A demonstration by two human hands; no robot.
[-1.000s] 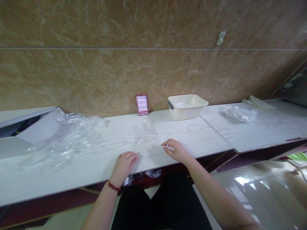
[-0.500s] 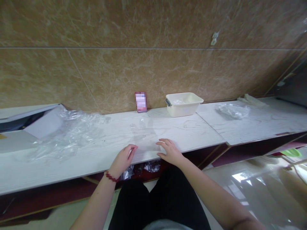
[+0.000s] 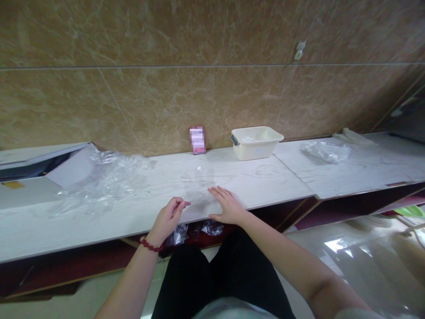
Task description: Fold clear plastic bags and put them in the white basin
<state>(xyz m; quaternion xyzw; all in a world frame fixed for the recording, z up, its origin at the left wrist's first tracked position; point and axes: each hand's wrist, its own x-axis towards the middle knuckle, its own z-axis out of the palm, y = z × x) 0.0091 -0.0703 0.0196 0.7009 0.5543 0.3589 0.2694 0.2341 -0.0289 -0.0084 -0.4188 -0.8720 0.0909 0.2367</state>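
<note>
Film [image 3: 198, 200], clear and thin, is seen at lower centre of the frame, on the white counter [image 3: 262, 184] between the hands. Right hand [image 3: 229, 207] laid by its right side, fingers spread, nothing grasped. Left hand [image 3: 170, 215] curled at its left, fingertips drawn together; whether film is pinched cannot be told. Wrinkling or skewing could be caused by uneven pressure; being see-through, its border could easily be misjudged.
</note>
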